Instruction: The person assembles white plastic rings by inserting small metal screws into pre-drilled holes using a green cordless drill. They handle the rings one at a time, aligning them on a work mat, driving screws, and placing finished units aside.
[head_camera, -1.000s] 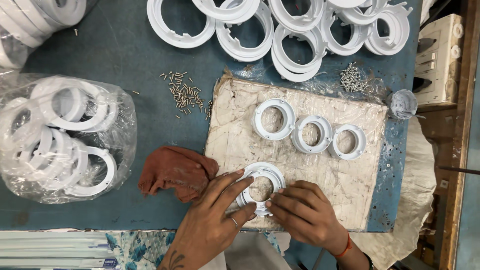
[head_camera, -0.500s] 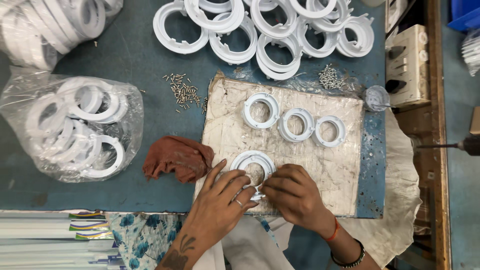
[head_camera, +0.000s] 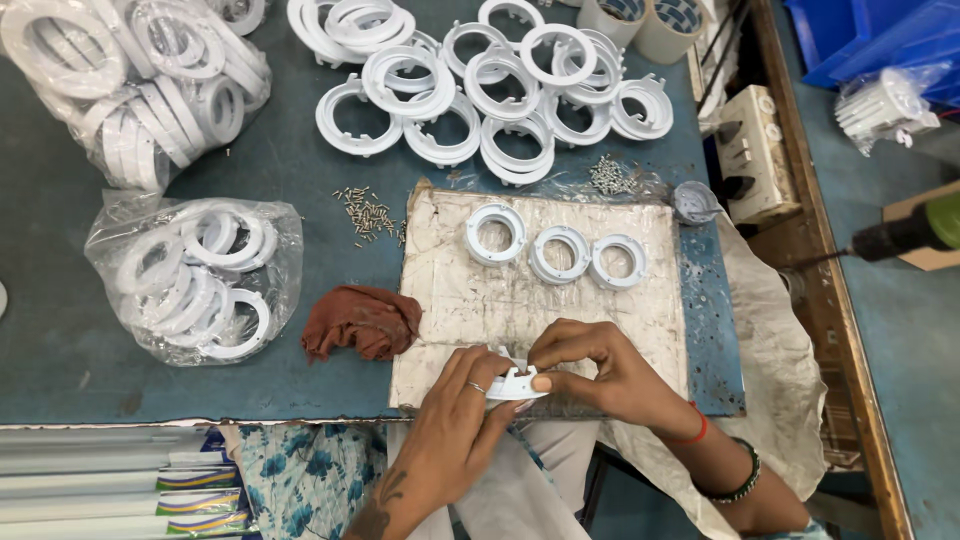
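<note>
head camera, looking steeply down, close

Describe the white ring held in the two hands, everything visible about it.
The white ring looks like moulded plastic, seen nearly edge-on, with small tabs along its rim. It is tilted up at the near edge of the worn board. The left hand supports it from below; the right hand pinches its top. Fingers hide most of it.

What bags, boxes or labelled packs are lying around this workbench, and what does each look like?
Clear plastic bag: left, holding white rings.
Second clear bag: top left, more rings.
Tape rolls: top edge, tan, patterned cores.
Flat packs: bottom left, white with coloured stripes.
</note>
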